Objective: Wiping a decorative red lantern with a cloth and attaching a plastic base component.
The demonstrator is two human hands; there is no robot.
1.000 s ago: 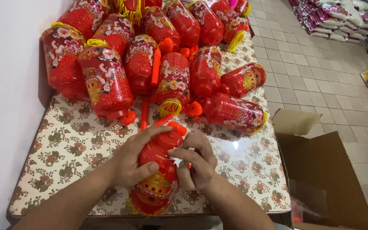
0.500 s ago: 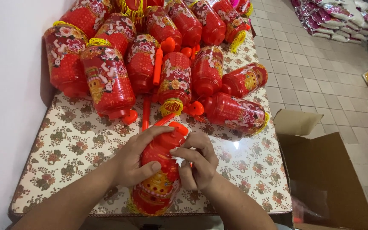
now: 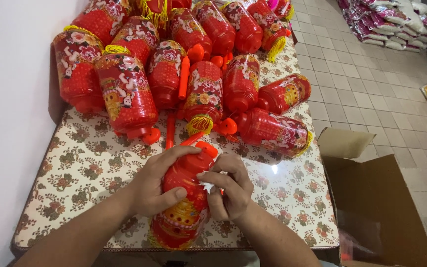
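Note:
A red plastic lantern (image 3: 183, 217) with gold print lies lengthwise on the near part of the table, its orange-red cap (image 3: 204, 148) pointing away from me. My left hand (image 3: 156, 184) wraps around its left side and grips it. My right hand (image 3: 228, 187) rests against its right side, fingertips pinching at a small pale spot on the lantern's upper body. What the fingers pinch is too small to make out.
Several finished red lanterns (image 3: 124, 96) with yellow tassels are piled across the far half of the floral tablecloth (image 3: 75, 163). Loose orange sticks (image 3: 170, 129) lie among them. An open cardboard box (image 3: 376, 198) stands on the tiled floor to the right. A white wall borders the left.
Both hands stay on the lantern. The right fingers have shifted slightly on its upper side; the lantern has barely moved.

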